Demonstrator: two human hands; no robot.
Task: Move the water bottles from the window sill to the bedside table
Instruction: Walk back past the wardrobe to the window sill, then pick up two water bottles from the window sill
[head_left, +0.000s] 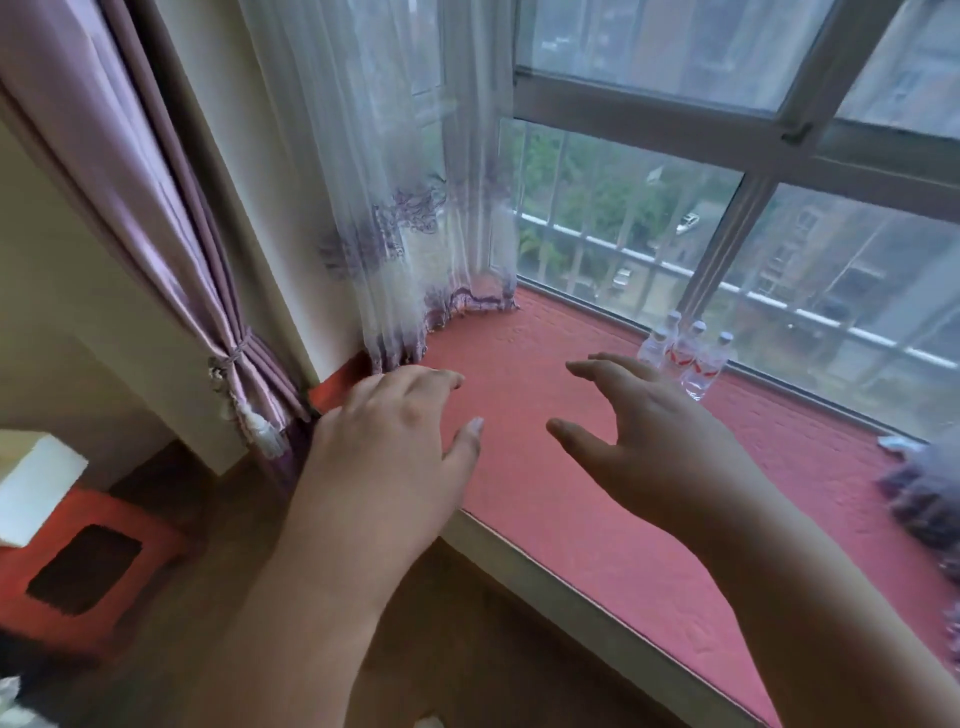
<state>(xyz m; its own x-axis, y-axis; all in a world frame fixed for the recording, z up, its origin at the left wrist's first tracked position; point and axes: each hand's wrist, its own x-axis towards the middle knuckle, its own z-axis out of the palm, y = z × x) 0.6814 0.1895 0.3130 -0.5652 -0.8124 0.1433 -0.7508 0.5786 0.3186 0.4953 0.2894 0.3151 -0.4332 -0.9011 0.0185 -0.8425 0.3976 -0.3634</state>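
Meanwhile both hands, left (387, 441) and right (660, 447), spread empty fingers above quilted red sill (519, 467); clear plastic bottles (685, 358) upright

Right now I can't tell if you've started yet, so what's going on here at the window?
A person is reaching both hands out over the red-covered window sill. The right hand is open, fingers spread, stretched toward a cluster of small water bottles standing upright by the window glass, but not touching them. The left hand is open too, hovering near the sheer curtain, holding nothing. No bottle has been picked up; all those in view stand on the sill.
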